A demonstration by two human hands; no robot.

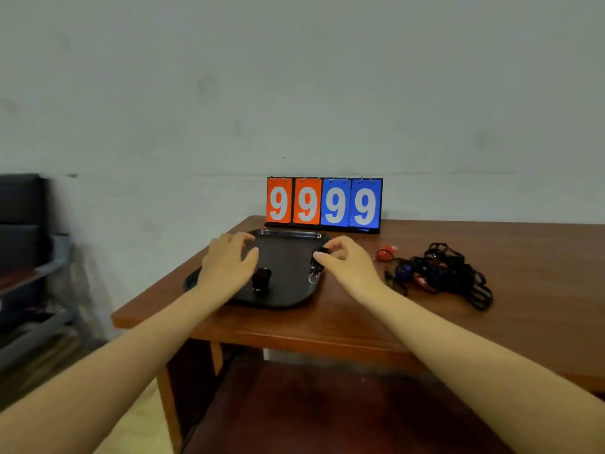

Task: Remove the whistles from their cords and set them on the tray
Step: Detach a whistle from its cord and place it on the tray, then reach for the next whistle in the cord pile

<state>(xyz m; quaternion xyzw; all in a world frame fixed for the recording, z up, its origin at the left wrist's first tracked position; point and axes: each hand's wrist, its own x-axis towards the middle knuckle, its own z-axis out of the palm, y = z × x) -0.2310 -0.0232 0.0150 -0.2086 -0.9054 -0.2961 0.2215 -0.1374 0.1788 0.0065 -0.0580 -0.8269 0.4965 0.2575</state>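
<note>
Far left, off the tabletop [327,326]: dark shelving [26,257], contents blurred.

Left hand [226,267] hovers over the near-left part of the black tray [288,232], fingers loosely curled, nothing in its grip. Just right of it one black whistle [262,278] already lies on the tray floor, free of any cord.

Right hand [347,263] is above the tray's right rim, thumb and fingertips pinching a second black whistle [319,257]; its metal split ring [313,278] dangles below (whether any cord remains on it cannot be told).

Behind the tray stands a flip scoreboard [324,203] reading 9999. Further right a red whistle [384,253] lies on the tabletop, then a tangled heap of black cords [448,273] with blue and red bits inside, probably whistles not yet freed.

Risks, judged: a release this close to the rim could send the whistle rolling off onto the wood. Pulling one cord from the tangle may drag the whole heap, knocking the red whistle away.
</note>
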